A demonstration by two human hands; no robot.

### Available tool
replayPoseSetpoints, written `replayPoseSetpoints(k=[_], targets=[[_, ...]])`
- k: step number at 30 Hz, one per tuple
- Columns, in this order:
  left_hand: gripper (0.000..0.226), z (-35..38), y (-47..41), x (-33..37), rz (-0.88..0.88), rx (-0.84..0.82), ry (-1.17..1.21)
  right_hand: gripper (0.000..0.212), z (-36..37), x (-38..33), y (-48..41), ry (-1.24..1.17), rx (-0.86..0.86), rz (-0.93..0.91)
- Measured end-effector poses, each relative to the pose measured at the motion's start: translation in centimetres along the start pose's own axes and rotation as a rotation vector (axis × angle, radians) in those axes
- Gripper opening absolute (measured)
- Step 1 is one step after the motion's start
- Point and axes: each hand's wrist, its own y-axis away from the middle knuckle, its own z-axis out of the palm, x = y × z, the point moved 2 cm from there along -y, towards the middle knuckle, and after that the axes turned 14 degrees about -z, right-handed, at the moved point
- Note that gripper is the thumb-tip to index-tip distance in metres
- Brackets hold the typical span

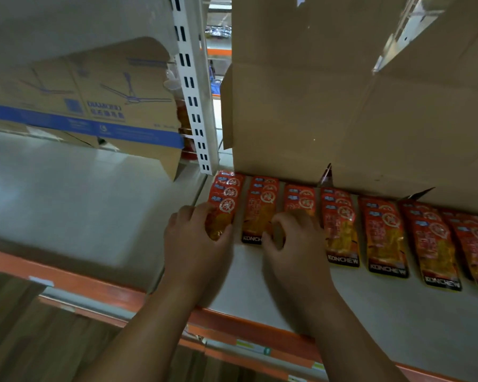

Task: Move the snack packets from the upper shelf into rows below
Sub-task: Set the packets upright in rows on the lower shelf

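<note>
**A:** How do the snack packets [342, 230] look, and where do they lie?

**B:** They are flat, glossy pouches, red-orange, with a round white mark on top. A black band at the bottom reads "KONCHEW" in white. They lie overlapped in short rows on the smooth white shelf [370, 312], from 12 o'clock to 3 o'clock. Just behind them stands a plain brown cardboard box [342, 106].

**A:** And the hands?

**B:** The left hand [196, 244] curls fingers and thumb round the first row's front packet [218, 224]. The right hand [295, 249] is a little blurred. Its fingers are curled narrow on the third row's front packet [301, 205], which it seems to pinch.

**A:** Anything else?

**B:** At 10 o'clock is a fan carton [94, 106] with a blue band and drawings of ceiling fans. Its writing is too blurred to read. Beside it is a white metal upright [193, 92] with paired slots. At 7 o'clock runs the shelf's orange front edge [94, 290].
</note>
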Motion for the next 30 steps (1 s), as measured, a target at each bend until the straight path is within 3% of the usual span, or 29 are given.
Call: replayPoseSetpoints(k=[17, 24, 30], targets=[[0.061, 1.9, -1.5, 0.6, -0.034, 0.020, -0.103, 0.012, 0.9, 0.6, 0.4, 0.002, 0.095, -0.014], [0.074, 1.4, -1.3, 1.0, -0.025, 0.062, -0.108, 0.013, 1.1, 0.7, 0.3, -0.020, 0.105, -0.022], [0.068, -0.4, 0.5, 1.1, 0.032, 0.115, -0.049, 0.016, 0.6, 0.0, 0.4, -0.034, 0.097, -0.066]])
